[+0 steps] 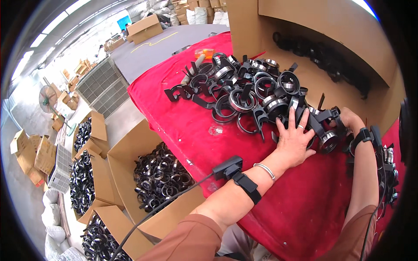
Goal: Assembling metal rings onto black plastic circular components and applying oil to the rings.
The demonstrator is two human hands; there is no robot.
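Observation:
A heap of black ring-shaped brackets with silver bands [241, 100] lies on a red cloth-covered table [174, 78]. My left hand [295, 141] rests on the heap's near side. Its fingers are spread over the parts, and it wears a ring and a bracelet. To the right, my right hand [348, 119] is closed at the edge of a black bracket [327, 116]; its fingertips are partly hidden. One banded bracket [328, 141] sits between the two hands.
An open carton [305, 69] with a row of black parts stands at the table's far right. More brackets [389, 169] lie beyond my right forearm. On the floor at left are cartons full of brackets [161, 174], a fan [48, 99] and white sacks [52, 217].

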